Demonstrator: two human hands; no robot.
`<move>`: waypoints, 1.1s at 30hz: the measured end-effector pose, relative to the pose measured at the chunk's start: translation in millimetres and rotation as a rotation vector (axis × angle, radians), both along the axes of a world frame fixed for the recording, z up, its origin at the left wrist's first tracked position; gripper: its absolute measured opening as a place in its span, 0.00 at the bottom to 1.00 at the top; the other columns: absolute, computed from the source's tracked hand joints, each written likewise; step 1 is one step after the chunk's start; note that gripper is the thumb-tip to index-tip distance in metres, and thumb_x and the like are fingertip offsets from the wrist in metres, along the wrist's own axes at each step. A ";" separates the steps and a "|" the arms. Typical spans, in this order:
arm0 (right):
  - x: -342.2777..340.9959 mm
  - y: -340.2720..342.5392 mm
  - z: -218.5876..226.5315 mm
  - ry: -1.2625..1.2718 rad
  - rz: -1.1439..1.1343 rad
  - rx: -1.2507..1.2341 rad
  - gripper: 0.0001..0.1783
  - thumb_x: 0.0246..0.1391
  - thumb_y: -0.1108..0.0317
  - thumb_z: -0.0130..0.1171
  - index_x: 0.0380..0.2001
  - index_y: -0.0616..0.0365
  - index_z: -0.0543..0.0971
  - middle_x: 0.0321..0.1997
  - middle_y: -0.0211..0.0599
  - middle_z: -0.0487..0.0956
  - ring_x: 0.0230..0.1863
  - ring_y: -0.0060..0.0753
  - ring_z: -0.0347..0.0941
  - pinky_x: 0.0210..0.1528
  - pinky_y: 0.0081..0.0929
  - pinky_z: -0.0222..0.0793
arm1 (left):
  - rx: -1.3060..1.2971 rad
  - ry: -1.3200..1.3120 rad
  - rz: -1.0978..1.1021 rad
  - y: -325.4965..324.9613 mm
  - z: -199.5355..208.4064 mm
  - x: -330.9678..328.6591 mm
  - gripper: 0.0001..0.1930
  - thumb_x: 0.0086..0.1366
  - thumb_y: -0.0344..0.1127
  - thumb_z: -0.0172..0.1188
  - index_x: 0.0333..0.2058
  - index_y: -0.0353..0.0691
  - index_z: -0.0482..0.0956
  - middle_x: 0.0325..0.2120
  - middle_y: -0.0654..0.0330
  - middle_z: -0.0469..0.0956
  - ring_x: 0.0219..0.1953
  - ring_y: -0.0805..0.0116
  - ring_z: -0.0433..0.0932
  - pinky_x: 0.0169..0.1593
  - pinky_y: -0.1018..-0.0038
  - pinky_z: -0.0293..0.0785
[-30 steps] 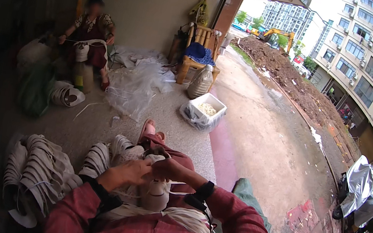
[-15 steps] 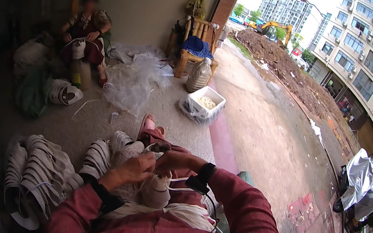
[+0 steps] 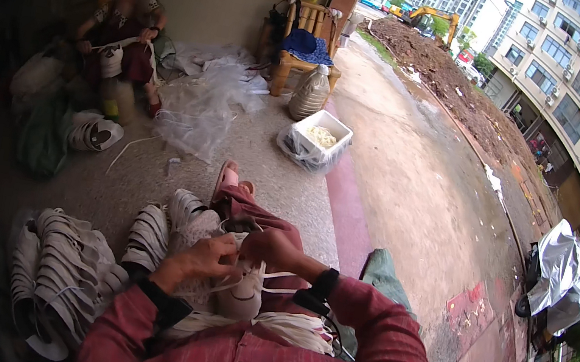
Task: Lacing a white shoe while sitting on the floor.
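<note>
A cream-white shoe upper (image 3: 239,301) sits on my lap, its rounded end toward my body. Over it, my left hand (image 3: 208,256) is closed with its fingertips pinched on a white shoelace. Close beside it my right hand (image 3: 274,250) is closed too, bent inward at the wrist, with lace showing at its fingers. Loose lace runs out below both hands, across the upper and over my red trouser leg. A bundle of cream laces (image 3: 300,328) lies across my lap. My fingers partly hide the lace holes.
Stacked white shoe uppers (image 3: 66,259) stand at my left. Ahead are a lined white foam box (image 3: 320,136) with laces, a filled plastic bottle (image 3: 310,94) and a bamboo chair (image 3: 301,68). Another person (image 3: 122,38) sits far left, holding a white strip near plastic sheeting (image 3: 198,112).
My hands stay close together over the upper, and more loose lace shows below them. The other person now stretches a white strip between both hands. The whole view has shifted slightly.
</note>
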State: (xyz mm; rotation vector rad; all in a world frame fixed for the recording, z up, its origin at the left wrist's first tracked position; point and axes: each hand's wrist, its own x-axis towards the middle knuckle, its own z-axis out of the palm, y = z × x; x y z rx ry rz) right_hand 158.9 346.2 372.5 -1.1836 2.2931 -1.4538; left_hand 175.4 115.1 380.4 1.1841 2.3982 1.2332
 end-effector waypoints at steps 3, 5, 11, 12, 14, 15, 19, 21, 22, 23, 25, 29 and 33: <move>-8.5 15.4 32.2 -0.413 -0.397 -0.209 0.07 0.60 0.71 0.53 0.37 0.62 0.78 0.29 0.32 0.80 0.26 0.23 0.77 0.23 0.17 0.69 | -0.010 -0.045 0.094 2.4 -11.8 0.2 0.17 0.55 0.45 0.67 0.30 0.37 0.76 0.30 0.58 0.72 0.31 0.62 0.75 0.37 0.69 0.70; -5.5 8.9 36.1 -0.508 -0.393 -0.229 0.08 0.61 0.71 0.52 0.38 0.62 0.78 0.29 0.32 0.81 0.26 0.22 0.77 0.23 0.17 0.69 | 0.107 -0.049 0.170 6.0 -18.1 -2.6 0.16 0.56 0.45 0.65 0.33 0.37 0.76 0.29 0.56 0.73 0.30 0.60 0.75 0.36 0.68 0.71; -23.5 -14.7 16.5 0.193 -0.340 -0.076 0.04 0.51 0.79 0.59 0.32 0.62 0.79 0.36 0.32 0.79 0.39 0.27 0.75 0.40 0.27 0.71 | 0.026 0.227 0.214 13.1 -30.0 -2.5 0.13 0.55 0.44 0.63 0.28 0.39 0.76 0.29 0.52 0.75 0.34 0.51 0.77 0.39 0.60 0.73; -25.9 -16.3 17.7 0.137 -0.343 -0.080 0.05 0.50 0.79 0.59 0.32 0.61 0.79 0.34 0.32 0.78 0.39 0.27 0.74 0.41 0.27 0.70 | 0.035 0.225 0.216 13.2 -24.2 -2.1 0.12 0.54 0.42 0.65 0.29 0.41 0.78 0.30 0.53 0.75 0.34 0.52 0.76 0.37 0.61 0.73; -32.2 -18.7 -1.7 -0.115 -0.369 -0.188 0.03 0.50 0.76 0.60 0.31 0.61 0.78 0.33 0.31 0.77 0.37 0.25 0.73 0.41 0.23 0.69 | 0.085 0.189 0.221 16.7 -13.5 -6.1 0.10 0.51 0.39 0.65 0.25 0.41 0.74 0.27 0.57 0.73 0.32 0.55 0.75 0.35 0.63 0.71; -34.4 -18.2 -27.7 -0.229 -0.437 -0.242 0.02 0.53 0.74 0.60 0.31 0.61 0.78 0.33 0.30 0.77 0.36 0.21 0.72 0.41 0.20 0.68 | 0.077 0.168 0.210 16.9 -12.5 -5.8 0.10 0.51 0.37 0.65 0.24 0.40 0.73 0.25 0.58 0.71 0.30 0.56 0.75 0.34 0.64 0.71; -17.1 -30.4 -44.1 -0.239 -0.538 -0.346 0.02 0.57 0.74 0.59 0.32 0.61 0.77 0.33 0.25 0.74 0.35 0.15 0.67 0.39 0.14 0.64 | 0.077 0.165 0.246 14.9 -16.8 7.9 0.11 0.49 0.34 0.66 0.22 0.41 0.71 0.23 0.60 0.69 0.28 0.58 0.73 0.33 0.65 0.69; -3.1 -34.2 -42.2 -0.142 -0.582 -0.398 0.02 0.56 0.74 0.59 0.32 0.62 0.78 0.32 0.27 0.75 0.35 0.15 0.68 0.38 0.14 0.65 | 0.139 0.225 0.257 12.2 -21.3 17.4 0.10 0.48 0.32 0.66 0.22 0.41 0.71 0.24 0.60 0.69 0.28 0.59 0.73 0.32 0.67 0.70; 3.9 -32.8 -40.8 -0.223 -0.606 -0.449 0.02 0.56 0.74 0.59 0.32 0.62 0.77 0.33 0.26 0.75 0.35 0.14 0.67 0.38 0.13 0.64 | 0.138 0.229 0.263 11.5 -21.8 22.8 0.10 0.48 0.32 0.66 0.22 0.41 0.71 0.24 0.60 0.69 0.28 0.59 0.73 0.32 0.67 0.70; 11.0 -31.6 -39.4 -0.304 -0.630 -0.498 0.02 0.57 0.75 0.59 0.32 0.62 0.77 0.34 0.24 0.74 0.35 0.13 0.67 0.38 0.11 0.63 | 0.163 0.242 0.257 11.4 -22.2 28.5 0.10 0.47 0.32 0.66 0.22 0.41 0.71 0.23 0.60 0.69 0.28 0.59 0.73 0.33 0.67 0.70; 20.6 -32.3 -37.8 -0.323 -0.640 -0.500 0.03 0.58 0.74 0.58 0.32 0.63 0.77 0.35 0.23 0.73 0.36 0.12 0.66 0.39 0.10 0.62 | 0.192 0.261 0.255 12.3 -24.2 34.7 0.10 0.47 0.31 0.66 0.22 0.41 0.71 0.23 0.60 0.69 0.28 0.59 0.73 0.33 0.67 0.70; 9.4 -43.1 -43.2 -0.276 -0.685 -0.472 0.03 0.57 0.73 0.58 0.32 0.62 0.77 0.32 0.24 0.74 0.34 0.13 0.66 0.37 0.12 0.63 | 0.207 0.171 0.288 10.4 -34.1 22.1 0.09 0.48 0.31 0.65 0.23 0.40 0.72 0.25 0.59 0.70 0.30 0.59 0.74 0.36 0.67 0.71; -9.4 -53.7 -55.9 -0.172 -0.709 -0.391 0.04 0.56 0.73 0.59 0.31 0.62 0.76 0.27 0.28 0.73 0.31 0.17 0.67 0.35 0.17 0.66 | 0.212 0.012 0.322 4.1 -47.0 6.1 0.10 0.49 0.35 0.65 0.25 0.41 0.73 0.27 0.59 0.72 0.31 0.59 0.75 0.36 0.68 0.71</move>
